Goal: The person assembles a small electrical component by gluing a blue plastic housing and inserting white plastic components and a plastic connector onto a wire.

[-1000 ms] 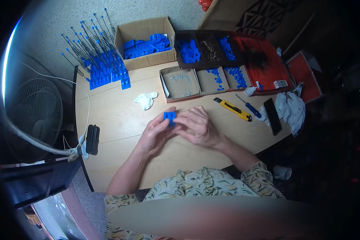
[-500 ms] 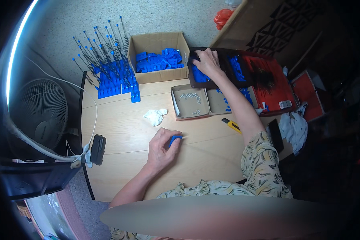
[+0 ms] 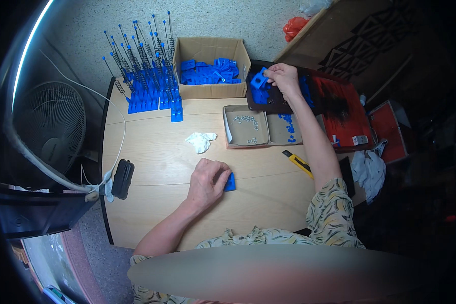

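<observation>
Taking the middle of the light wood worktop (image 3: 157, 167) as the clock centre: round dark-framed fan (image 3: 53, 134) off the edge between 9 and 10, long black case (image 3: 123, 179) at 9. Around 10 to 11 there's a crowd of blue plastic bases carrying thin dark rods with coil springs and blue tips (image 3: 147, 101), then a crumpled white cloth (image 3: 201, 142) at 11.

Left hand (image 3: 206, 178) is near the centre, fingers curled closed on a small blue plastic piece (image 3: 230, 182) that pokes out on its 3 o'clock side. Open brown cardboard box (image 3: 213, 92) full of blue parts at 12. Shallow cardboard box with small silvery bits (image 3: 241, 134) at 1.

Also at 1, further out, the right hand (image 3: 283, 81) pinches a flat blue plastic plate with a hole (image 3: 262, 75) above a dark compartment tray (image 3: 271, 107). Yellow-and-black utility knife (image 3: 300, 163) near 3, partly behind the forearm.
</observation>
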A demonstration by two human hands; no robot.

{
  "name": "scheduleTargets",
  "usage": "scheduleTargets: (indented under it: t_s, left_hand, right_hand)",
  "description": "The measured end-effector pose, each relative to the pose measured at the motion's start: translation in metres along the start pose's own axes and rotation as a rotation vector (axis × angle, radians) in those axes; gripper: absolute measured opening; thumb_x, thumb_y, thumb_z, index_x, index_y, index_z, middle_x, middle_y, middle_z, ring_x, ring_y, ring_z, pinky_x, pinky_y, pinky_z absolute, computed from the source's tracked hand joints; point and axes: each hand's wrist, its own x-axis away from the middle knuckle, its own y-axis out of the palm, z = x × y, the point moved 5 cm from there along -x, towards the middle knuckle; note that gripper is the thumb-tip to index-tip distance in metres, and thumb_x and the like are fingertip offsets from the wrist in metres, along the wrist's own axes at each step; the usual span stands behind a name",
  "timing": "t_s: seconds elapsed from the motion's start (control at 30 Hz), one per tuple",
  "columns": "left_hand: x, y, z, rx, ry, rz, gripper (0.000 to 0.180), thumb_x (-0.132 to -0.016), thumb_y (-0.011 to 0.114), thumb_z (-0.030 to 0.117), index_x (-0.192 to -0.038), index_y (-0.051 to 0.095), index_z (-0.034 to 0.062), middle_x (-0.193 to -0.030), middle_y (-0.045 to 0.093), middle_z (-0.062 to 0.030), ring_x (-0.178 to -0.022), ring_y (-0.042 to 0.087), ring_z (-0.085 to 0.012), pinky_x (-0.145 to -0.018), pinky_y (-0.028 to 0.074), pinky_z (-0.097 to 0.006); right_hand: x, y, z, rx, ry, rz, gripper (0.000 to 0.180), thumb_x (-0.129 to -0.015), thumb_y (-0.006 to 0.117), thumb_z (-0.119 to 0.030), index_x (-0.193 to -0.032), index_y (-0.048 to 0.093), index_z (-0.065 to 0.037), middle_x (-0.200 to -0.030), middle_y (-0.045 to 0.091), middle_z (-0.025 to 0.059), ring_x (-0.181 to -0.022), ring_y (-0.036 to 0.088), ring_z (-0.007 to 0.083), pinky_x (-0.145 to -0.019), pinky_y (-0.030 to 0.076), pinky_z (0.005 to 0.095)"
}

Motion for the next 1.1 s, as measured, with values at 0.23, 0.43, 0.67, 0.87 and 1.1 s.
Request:
scheduleTargets:
  t_s: [0.23, 0.43, 0.67, 0.87, 1.1]
  left_hand:
    - [-0.003, -0.011, 0.003, 0.122, 0.06, 0.165, 0.012, -0.088, 0.067, 0.003, -0.099, 0.068, 0.0008, -0.093, 0.068, -0.0104, -0.08, 0.065, -0.0216, -0.071, 0.052, -0.032]
    - [0.007, 0.006, -0.011, 0.794, -0.228, -0.031, 0.026, -0.102, 0.053, 0.008, -0.122, 0.061, -0.0054, -0.109, 0.07, -0.0122, -0.093, 0.069, -0.0144, -0.079, 0.057, -0.024]
    - [0.011, 0.02, -0.006, 1.052, -0.335, -0.136, 0.036, -0.101, 0.055, 0.013, -0.132, 0.054, -0.0069, -0.113, 0.068, -0.0149, -0.1, 0.068, -0.0164, -0.086, 0.055, -0.026]
    - [0.015, 0.022, -0.011, 1.087, -0.528, -0.135, 0.03, -0.098, 0.061, 0.012, -0.123, 0.06, -0.0052, -0.103, 0.07, -0.0114, -0.087, 0.069, -0.0123, -0.078, 0.056, -0.022]
    - [0.016, 0.021, -0.011, 1.041, -0.472, -0.146, 0.032, -0.098, 0.061, 0.014, -0.123, 0.06, -0.006, -0.102, 0.07, -0.0135, -0.088, 0.07, -0.0135, -0.081, 0.057, -0.023]
  right_hand:
    - [0.076, -0.004, -0.022, -0.413, 0.045, -0.02, 0.013, -0.092, 0.067, -0.009, -0.094, 0.066, 0.004, -0.088, 0.072, 0.0116, -0.068, 0.067, 0.0122, -0.059, 0.052, 0.0219]
    - [0.174, 0.016, -0.045, -0.415, -0.095, -0.166, 0.016, -0.094, 0.065, -0.011, -0.098, 0.066, 0.004, -0.081, 0.07, 0.0083, -0.069, 0.066, 0.0102, -0.062, 0.05, 0.0201]
    - [0.248, 0.039, -0.041, -0.33, -0.071, -0.24, 0.014, -0.094, 0.065, -0.011, -0.097, 0.063, 0.003, -0.079, 0.066, 0.0052, -0.067, 0.063, 0.0069, -0.062, 0.05, 0.0193]
    - [0.27, 0.047, -0.029, -0.418, 0.057, -0.289, 0.016, -0.095, 0.064, -0.011, -0.102, 0.062, 0.003, -0.081, 0.066, 0.0057, -0.066, 0.062, 0.0068, -0.059, 0.05, 0.0189]
    - [0.282, 0.046, -0.029, -0.401, 0.03, -0.308, 0.015, -0.09, 0.068, -0.004, -0.102, 0.064, 0.004, -0.085, 0.067, 0.0094, -0.068, 0.064, 0.0128, -0.061, 0.052, 0.0233]
